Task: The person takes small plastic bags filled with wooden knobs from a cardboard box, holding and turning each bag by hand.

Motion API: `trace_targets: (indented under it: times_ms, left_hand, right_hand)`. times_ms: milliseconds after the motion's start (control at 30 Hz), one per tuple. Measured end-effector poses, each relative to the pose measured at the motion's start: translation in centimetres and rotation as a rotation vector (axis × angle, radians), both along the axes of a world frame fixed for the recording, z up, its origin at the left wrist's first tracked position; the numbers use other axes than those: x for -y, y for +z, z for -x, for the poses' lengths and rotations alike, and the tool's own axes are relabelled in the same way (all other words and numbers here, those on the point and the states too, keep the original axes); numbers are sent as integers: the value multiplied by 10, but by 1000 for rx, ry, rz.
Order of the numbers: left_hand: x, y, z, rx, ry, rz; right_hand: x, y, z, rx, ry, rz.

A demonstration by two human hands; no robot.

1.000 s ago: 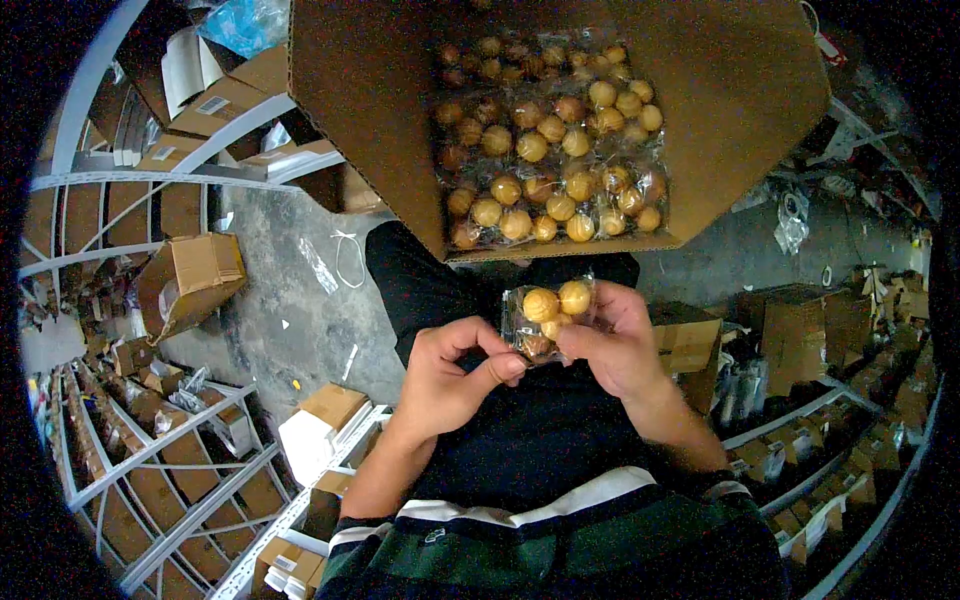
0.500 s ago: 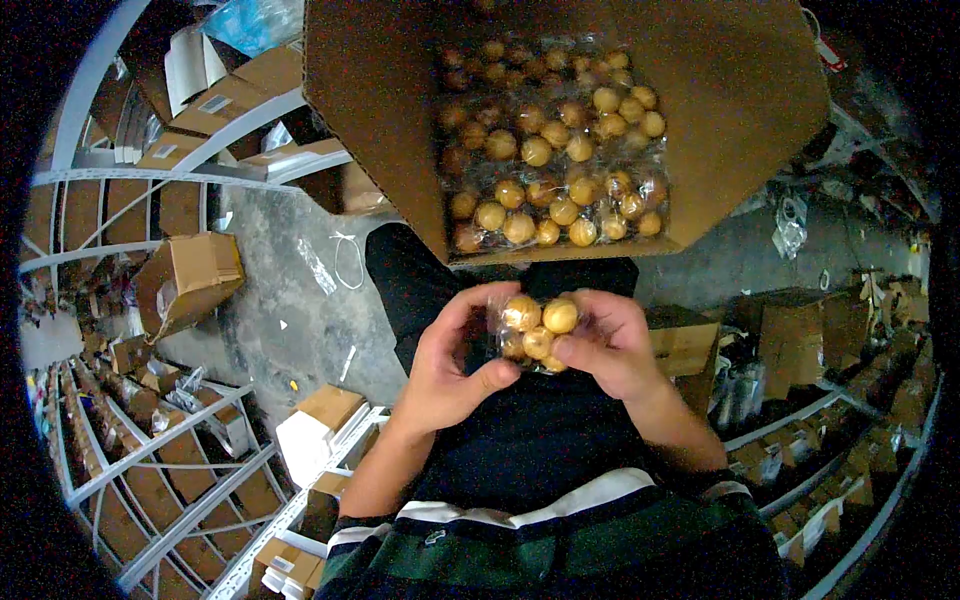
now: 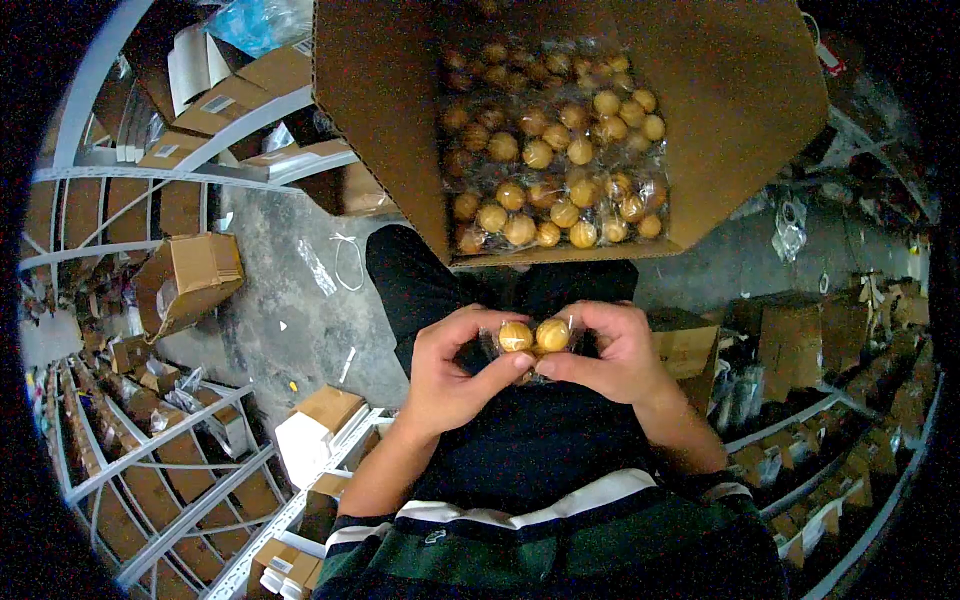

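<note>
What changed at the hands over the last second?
The clear packet of balls has been turned and drawn slightly toward the person: two balls now show clearly, where more showed before. The thumbs of the left hand and right hand have come closer together. Nothing visibly let go. The open carton of bagged balls stays in front.

White shelving (image 3: 246, 127), grey floor (image 3: 265, 275), blue plastic (image 3: 258, 25)

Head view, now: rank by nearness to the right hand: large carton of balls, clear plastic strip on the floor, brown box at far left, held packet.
Nearest to the right hand first:
1. Held packet, between both hands.
2. Large carton, ahead.
3. Clear plastic strip, on the floor, left.
4. Brown box, farther left.
</note>
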State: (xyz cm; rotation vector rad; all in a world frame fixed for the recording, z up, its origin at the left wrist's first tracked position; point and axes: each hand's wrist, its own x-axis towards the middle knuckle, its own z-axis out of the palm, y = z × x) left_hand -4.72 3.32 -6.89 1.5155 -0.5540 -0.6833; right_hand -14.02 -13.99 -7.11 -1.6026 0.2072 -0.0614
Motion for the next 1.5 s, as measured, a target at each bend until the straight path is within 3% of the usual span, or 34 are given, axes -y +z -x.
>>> trace_targets:
  times_ms: [100,167,267,333,467,633,700,833,867,1033,1100,1200,1233,1333,1400,1500]
  left_hand:
    - [-1,-6,1,54,-12,-33]
    - [2,-3,6,-201,72,65]
    - [4,-2,7,-256,149,105]
    - [-2,-4,3,-189,81,33]
    - [-4,-10,3,-21,53,-49]
    - [-1,-10,7,-136,123,51]
    - [-1,-7,6,-173,148,118]
    - [-3,-2,-4,-147,205,147]
    - [-3,-1,-4,-79,178,131]
    - [0,7,-3,23,138,92]
    - [1,15,-7,306,-2,-79]
    - [3,17,-8,269,57,-90]
    - [6,10,-6,143,121,60]
    - [8,17,-6,-41,218,171]
    - [5,15,-4,-23,209,165]
    - [1,18,-2,169,143,3]
  right_hand:
    - [1,-1,0,-20,34,-77]
    - [1,-3,1,-40,40,-178]
    - [-1,-3,-1,-60,14,-231]
    - [-3,-3,-3,-8,-121,-348]
    - [-1,-15,0,63,-246,-278]
    - [-8,-13,2,31,-323,-367]
    - [-8,-10,2,-98,-337,-518]
    - [-5,-21,8,24,-41,-570]
    - [-7,-19,9,-43,-76,-546]
    - [5,4,-1,182,-264,-115]
    - [6,16,-6,209,-287,-97]
    - [9,41,-21,230,-348,-27]
    - [12,51,-28,220,-388,25]
    - [27,87,-68,321,-533,244]
    - [44,93,-110,373,-522,459]
    - [61,100,-160,180,-470,597]
